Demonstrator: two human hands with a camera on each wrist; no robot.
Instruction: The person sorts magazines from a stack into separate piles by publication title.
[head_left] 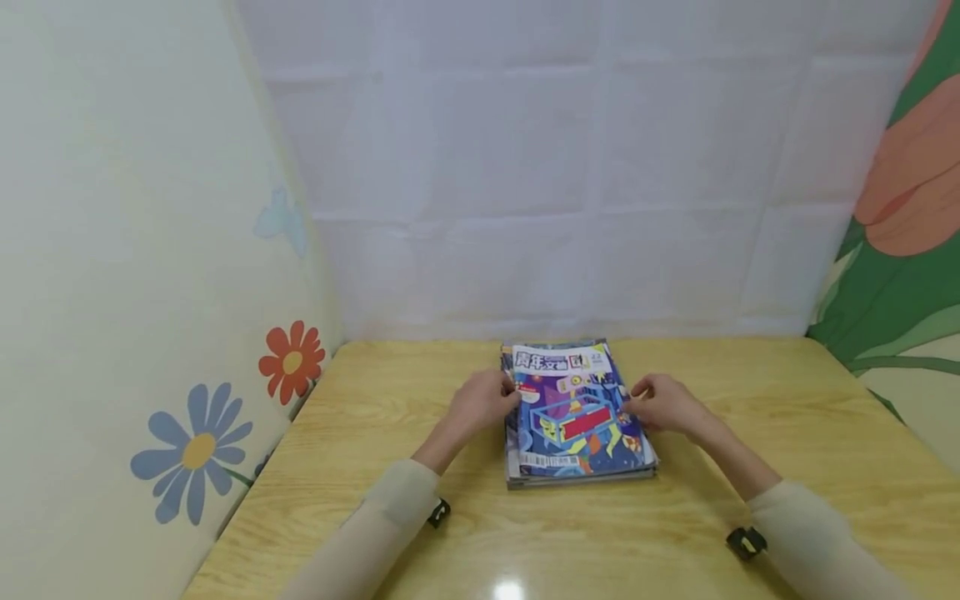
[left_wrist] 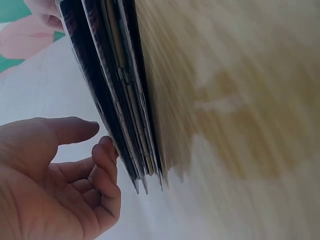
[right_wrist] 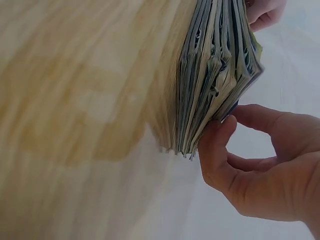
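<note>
A stack of magazines (head_left: 513, 479) lies on the table, topped by a magazine (head_left: 562, 408) with a purple and blue illustrated cover. My left hand (head_left: 486, 398) is at the stack's left side. In the left wrist view, the bent fingers of the left hand (left_wrist: 55, 185) meet the spine side of the stack (left_wrist: 125, 100), and its thumb is held a little apart. At the opposite side, my right hand (head_left: 666, 404) pinches page edges near the top. The right wrist view has its thumb and index finger (right_wrist: 217, 145) closed at the fanned page edges (right_wrist: 210, 75).
The wood-grain table (head_left: 405, 375) reaches back to a white cloth backdrop (head_left: 525, 167). A wall with painted flowers (head_left: 198, 450) borders the left side, and a painted green and pink wall (head_left: 915, 275) the right. Dark wrist devices (head_left: 746, 543) sit by the sleeves.
</note>
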